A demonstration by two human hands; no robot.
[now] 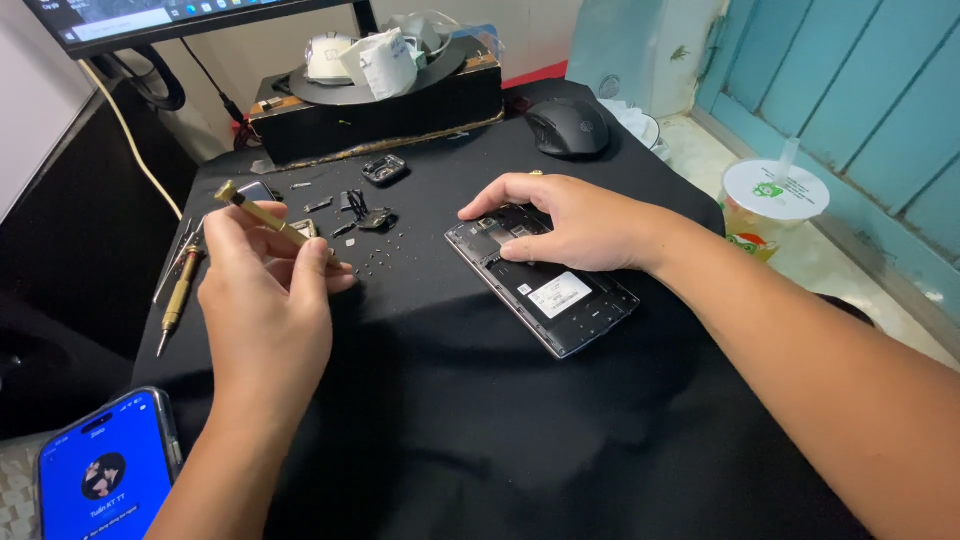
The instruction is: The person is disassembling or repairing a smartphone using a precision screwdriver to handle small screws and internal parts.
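Note:
An opened black phone (pixel 560 300) with its back cover off lies on the black cloth (pixel 470 420). My right hand (pixel 575 222) rests on its upper end, fingers pressing the frame. My left hand (pixel 262 290) holds a slim brass screwdriver (pixel 262 213), its tip pointing down toward several tiny screws (pixel 378 258) scattered on the cloth. Small black phone parts (pixel 362 210) lie just beyond the screws.
A second brass screwdriver (pixel 178 298) lies at the cloth's left edge. A lit blue phone (pixel 105 470) sits bottom left. A black mouse (pixel 567 127), a black box (pixel 380 105) with clutter and a lidded drink cup (pixel 770 205) stand behind and right.

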